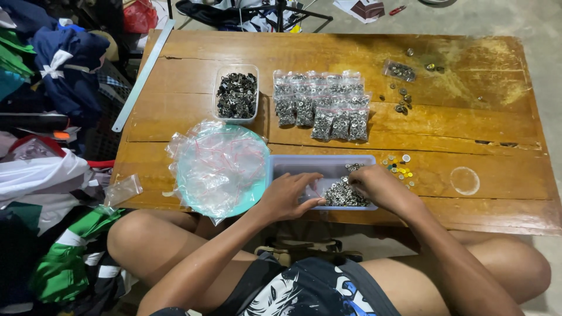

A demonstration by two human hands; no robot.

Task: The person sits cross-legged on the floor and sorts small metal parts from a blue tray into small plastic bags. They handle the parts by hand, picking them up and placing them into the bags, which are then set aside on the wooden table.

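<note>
Both of my hands reach into a pale blue tray (pixel 304 164) at the near edge of a wooden table (pixel 468 129). A heap of small silver metal fasteners (pixel 342 194) lies in the tray's right half. My left hand (pixel 290 196) grips a small clear plastic bag against the tray floor, its mouth toward the heap. My right hand (pixel 377 184) rests on the heap with its fingertips pinching fasteners. Left of the tray, a teal plate (pixel 249 196) carries a pile of empty clear zip bags (pixel 213 164).
Several filled bags of fasteners (pixel 325 105) lie behind the tray. A clear tub of dark metal parts (pixel 237 93) stands left of them. Loose fasteners (pixel 401 99) and small coloured caps (pixel 399 167) lie to the right. Clothes (pixel 52 175) pile up left of the table.
</note>
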